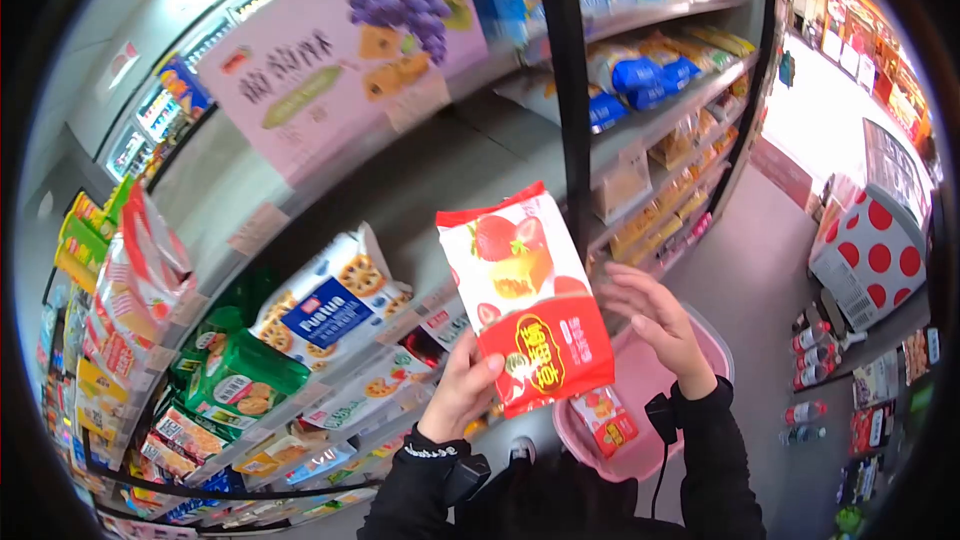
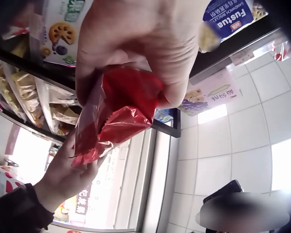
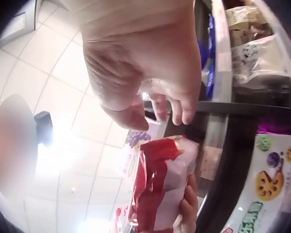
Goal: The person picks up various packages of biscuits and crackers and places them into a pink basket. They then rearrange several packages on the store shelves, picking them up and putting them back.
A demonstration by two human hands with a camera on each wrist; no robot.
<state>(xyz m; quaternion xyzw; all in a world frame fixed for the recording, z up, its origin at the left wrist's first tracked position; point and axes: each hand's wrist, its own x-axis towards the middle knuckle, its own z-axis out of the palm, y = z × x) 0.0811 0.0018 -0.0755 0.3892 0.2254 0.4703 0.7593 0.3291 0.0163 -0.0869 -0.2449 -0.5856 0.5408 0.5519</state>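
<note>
My left hand (image 1: 462,385) grips a red-and-white snack bag (image 1: 530,300) by its lower left side, its thumb on the front. Strawberries and a filled pastry are printed on the bag, which stands nearly upright and faces me. In the left wrist view, thumb and fingers straddle the red end of the bag (image 2: 123,111). My right hand (image 1: 660,325) hovers just right of the bag with relaxed, slightly bent fingers and holds nothing. Seen from the right wrist, the fingertips (image 3: 188,116) are close over the bag's edge (image 3: 160,184).
Below my right hand is a pink basket (image 1: 712,365) with a similar red-and-white pack (image 1: 605,420) inside. Shelves of biscuit bags (image 1: 335,305) run along the left and front. A polka-dot box (image 1: 870,258) and bottles (image 1: 812,355) stand on the right.
</note>
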